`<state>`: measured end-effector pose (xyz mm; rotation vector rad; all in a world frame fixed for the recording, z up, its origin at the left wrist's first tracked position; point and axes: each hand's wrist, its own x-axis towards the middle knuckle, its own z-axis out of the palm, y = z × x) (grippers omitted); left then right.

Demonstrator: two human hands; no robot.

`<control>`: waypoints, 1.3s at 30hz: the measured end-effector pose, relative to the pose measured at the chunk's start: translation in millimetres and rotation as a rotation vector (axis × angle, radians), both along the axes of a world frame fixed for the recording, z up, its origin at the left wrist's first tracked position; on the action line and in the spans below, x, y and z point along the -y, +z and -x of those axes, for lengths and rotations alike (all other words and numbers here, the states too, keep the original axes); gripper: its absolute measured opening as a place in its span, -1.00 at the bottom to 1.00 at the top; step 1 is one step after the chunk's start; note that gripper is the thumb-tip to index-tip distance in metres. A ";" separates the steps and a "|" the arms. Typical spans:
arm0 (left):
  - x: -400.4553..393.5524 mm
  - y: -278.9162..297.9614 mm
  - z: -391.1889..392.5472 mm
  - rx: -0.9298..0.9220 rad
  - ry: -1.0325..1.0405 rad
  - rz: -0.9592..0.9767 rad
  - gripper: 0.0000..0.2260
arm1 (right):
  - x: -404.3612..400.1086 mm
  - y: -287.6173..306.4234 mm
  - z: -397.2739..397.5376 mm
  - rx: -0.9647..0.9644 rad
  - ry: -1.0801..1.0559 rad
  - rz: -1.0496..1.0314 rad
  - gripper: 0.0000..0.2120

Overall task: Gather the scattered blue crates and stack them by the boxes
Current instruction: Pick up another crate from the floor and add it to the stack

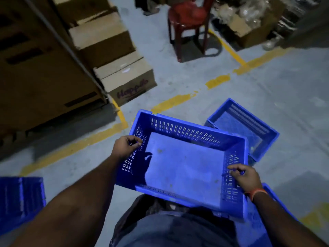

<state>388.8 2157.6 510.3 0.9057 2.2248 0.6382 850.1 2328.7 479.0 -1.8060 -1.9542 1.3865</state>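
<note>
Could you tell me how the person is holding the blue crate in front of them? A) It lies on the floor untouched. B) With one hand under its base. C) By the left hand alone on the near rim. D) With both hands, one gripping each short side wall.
D: the left hand grips one short side wall of the held crate and the right hand grips the opposite one.

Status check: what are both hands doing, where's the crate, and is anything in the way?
Left hand and right hand grip the held crate by its short sides. Crate lifted, boxes ahead left. Second crate on the floor just beyond; red chair farther back.
</note>
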 end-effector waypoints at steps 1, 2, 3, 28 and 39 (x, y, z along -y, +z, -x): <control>17.1 4.8 2.6 0.002 0.048 -0.010 -0.94 | -2.3 2.8 11.7 0.012 0.039 -0.006 -0.80; 35.3 9.6 5.6 0.007 0.098 -0.021 -0.94 | -5.0 4.9 24.3 0.017 0.082 -0.016 -0.79; 54.6 13.4 9.4 0.010 0.149 -0.030 -0.93 | -7.6 7.4 39.1 0.025 0.135 -0.031 -0.79; 659.1 55.8 153.4 -0.141 1.212 -0.057 -0.90 | 357.2 77.3 567.8 -0.121 1.062 -0.129 -0.86; 866.9 55.5 186.2 -0.163 1.563 0.027 -0.85 | 568.1 50.5 764.3 -0.194 1.355 -0.003 -0.84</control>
